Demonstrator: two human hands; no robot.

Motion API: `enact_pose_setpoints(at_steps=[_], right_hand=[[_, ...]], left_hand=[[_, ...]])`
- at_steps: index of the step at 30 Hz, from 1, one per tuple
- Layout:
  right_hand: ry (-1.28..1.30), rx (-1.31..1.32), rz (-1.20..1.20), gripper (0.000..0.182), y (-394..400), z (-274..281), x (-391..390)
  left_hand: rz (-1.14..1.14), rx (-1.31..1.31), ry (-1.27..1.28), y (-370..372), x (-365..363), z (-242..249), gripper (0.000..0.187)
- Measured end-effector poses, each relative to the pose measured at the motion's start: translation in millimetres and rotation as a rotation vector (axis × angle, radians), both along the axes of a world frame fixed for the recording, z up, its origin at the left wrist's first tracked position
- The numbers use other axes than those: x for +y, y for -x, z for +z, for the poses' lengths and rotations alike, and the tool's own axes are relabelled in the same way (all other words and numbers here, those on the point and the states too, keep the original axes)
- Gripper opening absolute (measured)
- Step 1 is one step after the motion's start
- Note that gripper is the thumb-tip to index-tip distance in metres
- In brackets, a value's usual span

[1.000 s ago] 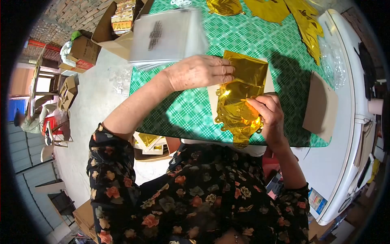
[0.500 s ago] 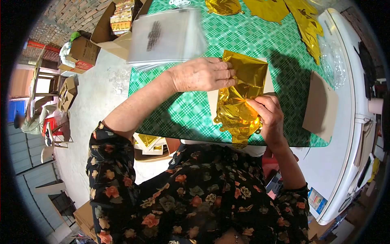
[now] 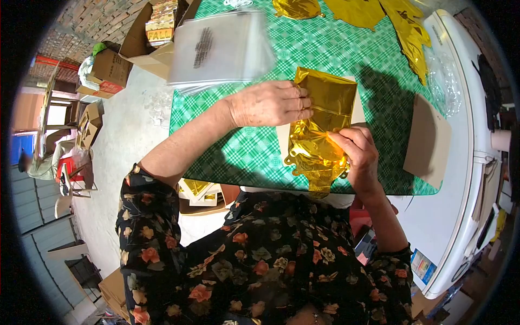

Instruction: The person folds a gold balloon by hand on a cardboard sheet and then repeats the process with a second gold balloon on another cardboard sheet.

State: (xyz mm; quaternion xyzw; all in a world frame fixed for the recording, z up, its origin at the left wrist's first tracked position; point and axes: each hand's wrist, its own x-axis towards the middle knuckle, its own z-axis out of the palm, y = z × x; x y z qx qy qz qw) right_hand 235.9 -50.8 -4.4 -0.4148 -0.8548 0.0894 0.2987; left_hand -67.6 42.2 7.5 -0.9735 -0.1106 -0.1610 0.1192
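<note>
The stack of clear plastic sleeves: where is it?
In the head view, the stack lies upper left on the green table, right of the open box and beyond the left hand.

A brick wall (image 3: 84, 24) rises at ten o'clock, pale floor (image 3: 127, 135) at nine. Grey panelling (image 3: 42, 249) stands at eight; bright light strikes the green-checked table (image 3: 325, 49) at one.

Clockwise around the view run dark print on clear bags (image 3: 216, 49) at eleven, a green-and-white plaid table (image 3: 303, 49) at twelve, shiny gold foil (image 3: 320, 130) at two, tan card (image 3: 427, 141) at three, and an orange-flowered black blouse (image 3: 271, 254) at six.
</note>
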Motion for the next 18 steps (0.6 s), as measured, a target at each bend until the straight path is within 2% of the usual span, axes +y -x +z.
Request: enact_pose_setpoints(at_steps=[7, 9, 16, 18], right_hand=[[0.027, -0.026, 0.062, 0.037, -6, 1, 1], [0.028, -0.117, 0.113, 0.041, -12, 7, 0], [0.109, -0.399, 0.256, 0.050, -25, 69, -5], [0.173, -0.244, 0.200, 0.047, -17, 77, -3]], left_hand=[[0.025, -0.046, 0.078, 2, -4, -2, 0.046], [0.033, -0.046, 0.100, 2, -5, 0, 0.046], [0.050, -0.070, 0.155, 0, -4, -3, 0.044], [0.058, -0.073, 0.157, -1, -4, -2, 0.043]])
